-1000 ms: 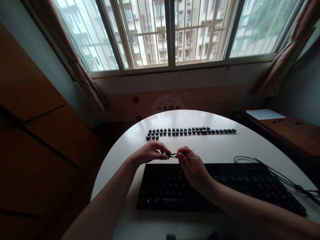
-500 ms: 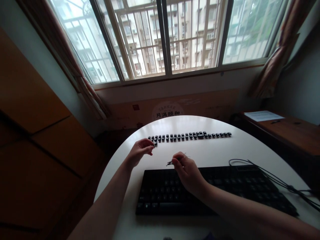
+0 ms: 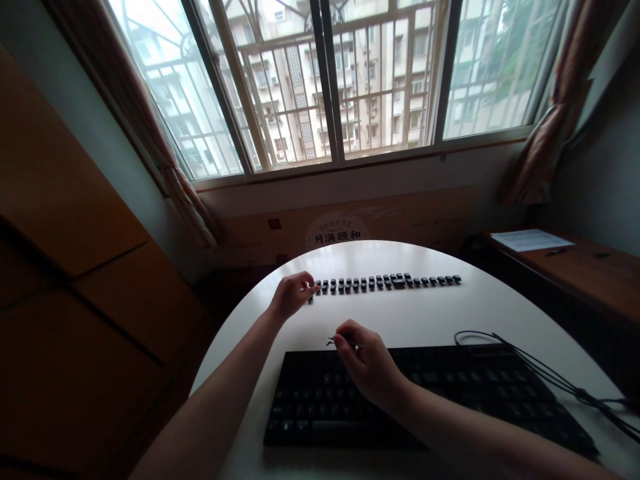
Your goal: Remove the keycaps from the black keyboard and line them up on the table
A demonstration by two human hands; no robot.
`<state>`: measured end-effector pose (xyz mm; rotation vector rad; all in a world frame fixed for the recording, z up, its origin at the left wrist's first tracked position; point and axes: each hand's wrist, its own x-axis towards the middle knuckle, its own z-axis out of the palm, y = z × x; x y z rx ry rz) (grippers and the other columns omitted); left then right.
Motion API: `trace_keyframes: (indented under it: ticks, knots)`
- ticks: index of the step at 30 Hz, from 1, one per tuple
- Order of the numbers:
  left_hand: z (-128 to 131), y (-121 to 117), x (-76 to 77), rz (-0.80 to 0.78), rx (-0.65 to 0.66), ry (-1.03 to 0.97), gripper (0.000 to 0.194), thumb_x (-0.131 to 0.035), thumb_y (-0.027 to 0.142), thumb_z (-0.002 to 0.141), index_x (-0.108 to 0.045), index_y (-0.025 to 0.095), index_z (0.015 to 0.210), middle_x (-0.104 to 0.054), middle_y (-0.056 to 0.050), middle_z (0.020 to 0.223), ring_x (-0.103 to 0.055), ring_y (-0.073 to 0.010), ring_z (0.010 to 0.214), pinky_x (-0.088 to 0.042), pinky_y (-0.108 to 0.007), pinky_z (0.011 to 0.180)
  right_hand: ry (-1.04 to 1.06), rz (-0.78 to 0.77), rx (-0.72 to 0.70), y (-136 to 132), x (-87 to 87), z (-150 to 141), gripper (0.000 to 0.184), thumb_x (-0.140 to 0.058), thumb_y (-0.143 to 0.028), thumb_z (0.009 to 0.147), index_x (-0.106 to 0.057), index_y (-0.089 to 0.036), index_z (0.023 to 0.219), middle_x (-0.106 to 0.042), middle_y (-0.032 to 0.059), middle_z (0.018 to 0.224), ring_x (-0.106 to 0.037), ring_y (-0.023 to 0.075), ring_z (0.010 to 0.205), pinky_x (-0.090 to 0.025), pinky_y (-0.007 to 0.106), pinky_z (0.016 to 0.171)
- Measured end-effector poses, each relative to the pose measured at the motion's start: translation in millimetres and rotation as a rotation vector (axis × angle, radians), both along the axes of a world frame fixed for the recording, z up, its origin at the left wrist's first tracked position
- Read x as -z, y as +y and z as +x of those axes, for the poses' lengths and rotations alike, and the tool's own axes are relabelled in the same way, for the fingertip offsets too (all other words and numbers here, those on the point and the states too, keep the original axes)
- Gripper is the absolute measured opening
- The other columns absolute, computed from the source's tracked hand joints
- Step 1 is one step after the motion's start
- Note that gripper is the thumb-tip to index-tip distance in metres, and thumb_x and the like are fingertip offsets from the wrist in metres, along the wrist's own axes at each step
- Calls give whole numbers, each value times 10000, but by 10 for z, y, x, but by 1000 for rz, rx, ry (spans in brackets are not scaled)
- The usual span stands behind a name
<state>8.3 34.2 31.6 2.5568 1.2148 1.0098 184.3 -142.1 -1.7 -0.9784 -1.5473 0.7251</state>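
Note:
My left hand (image 3: 293, 295) is at the left end of two long rows of small black keycaps (image 3: 356, 285) on the white round table. Its thumb and forefinger close around a keycap (image 3: 318, 285) there; the fingers partly hide it. Just below that hand sits a single keycap (image 3: 311, 299). My right hand (image 3: 367, 363) hovers over the upper left part of a black keyboard (image 3: 345, 430), closed on a thin metal wire keycap puller (image 3: 331, 340). Only the puller's tips show past the fingers.
A black cable (image 3: 545, 370) loops from the keyboard's back edge to the right. The white table (image 3: 240, 347) has a curved edge. To the right stands a brown desk (image 3: 595, 277) with a paper sheet (image 3: 533, 240). A barred window (image 3: 335, 87) is ahead.
My left hand has moved slightly right and up along the keycap rows, leaving the single keycap below it. My right hand has shifted a little left and down with the puller. The view tilts up slightly.

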Motion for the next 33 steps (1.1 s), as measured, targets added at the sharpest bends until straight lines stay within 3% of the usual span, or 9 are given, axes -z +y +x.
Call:
trace_keyframes:
  ticks: [3,7,14,21,28,33]
  knots:
    - [4,-34,154,139,3,117,70,-678,268,780,-657,203,767,-661,-24,745,-593,-184,718,-461,-314,730,-12,12,10,-5,-16,-2,134,-501,-245,931,-566,-184,831,-549,-15,701,-486,118,612,-378,227,582]
    - [-35,-36,321,189,20,191,57,-694,271,774,-680,221,751,-658,-24,725,-593,-212,798,-427,-384,885,-27,1,15,-14,-14,-20,138,-507,-244,930,-566,-185,820,-545,-14,711,-482,117,626,-379,226,592]
    - [-44,43,371,151,65,266,27,-711,254,746,-699,238,764,-664,-3,731,-596,-210,878,-242,-480,1099,-38,-15,-7,-35,-33,-24,119,-514,-219,910,-559,-187,805,-540,-14,696,-475,114,612,-384,222,580]
    - [-40,10,341,137,48,267,121,-702,229,746,-690,239,866,-694,-11,783,-592,-232,933,-215,-504,1109,-53,-3,-11,-32,-12,-17,124,-520,-228,909,-565,-188,800,-546,-10,693,-475,118,608,-387,227,577]
    - [-69,15,356,155,34,256,95,-708,239,753,-720,247,847,-716,-41,1033,-567,-271,1055,-214,-524,1103,-53,-9,-5,-39,-9,-22,124,-516,-231,906,-563,-189,800,-546,-9,696,-475,118,609,-380,222,561]
    - [-63,38,359,177,12,274,75,-697,241,770,-749,247,824,-708,-55,1073,-558,-281,1078,-262,-514,1081,-60,-6,-8,-37,-26,-25,133,-513,-229,909,-558,-187,791,-542,-11,691,-471,113,604,-381,219,560]
